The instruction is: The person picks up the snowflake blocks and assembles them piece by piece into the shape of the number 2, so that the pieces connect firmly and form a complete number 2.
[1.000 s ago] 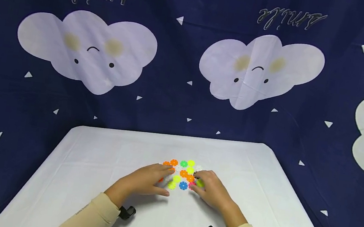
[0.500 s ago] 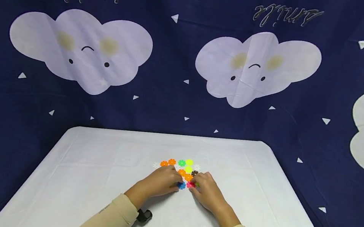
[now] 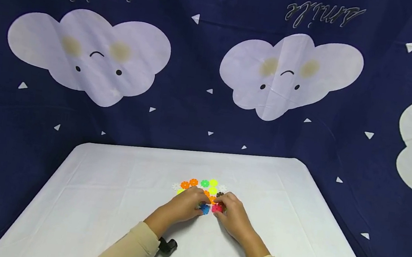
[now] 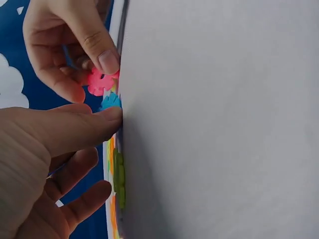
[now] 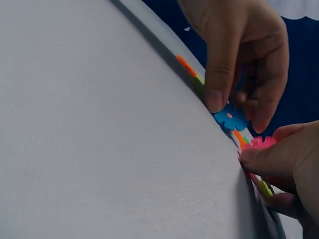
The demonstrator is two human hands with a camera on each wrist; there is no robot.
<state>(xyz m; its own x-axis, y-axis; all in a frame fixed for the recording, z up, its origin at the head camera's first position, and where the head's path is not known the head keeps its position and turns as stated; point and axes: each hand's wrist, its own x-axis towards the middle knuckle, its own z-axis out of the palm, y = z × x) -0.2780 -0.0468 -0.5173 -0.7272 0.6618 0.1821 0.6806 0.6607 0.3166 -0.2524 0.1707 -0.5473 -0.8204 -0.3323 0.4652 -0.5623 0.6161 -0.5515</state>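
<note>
My left hand (image 3: 184, 205) pinches a blue flower-shaped plastic disc (image 3: 205, 209) between thumb and fingers at the near side of a cluster of similar discs. Just to its right, my right hand (image 3: 235, 215) pinches a pink flower-shaped disc (image 3: 216, 208). In the right wrist view the blue disc (image 5: 231, 118) is tipped up on edge under the left thumb. The left wrist view shows the pink disc (image 4: 100, 82) raised too, facing that camera. A small gap separates the two discs. My left hand covers part of the cluster.
Beyond the hands lie orange discs (image 3: 193, 182), a green disc (image 3: 204, 183), yellow discs (image 3: 213, 183), white discs (image 3: 223, 188) and a black disc (image 3: 220, 194). They rest on a white-covered table (image 3: 124, 187). A dark blue cloud-print curtain (image 3: 191, 122) hangs behind.
My left hand has moved right from beside the cluster and taken hold of the blue disc. The right hand's fingers have closed on the pink disc. Both discs have been tipped up.
</note>
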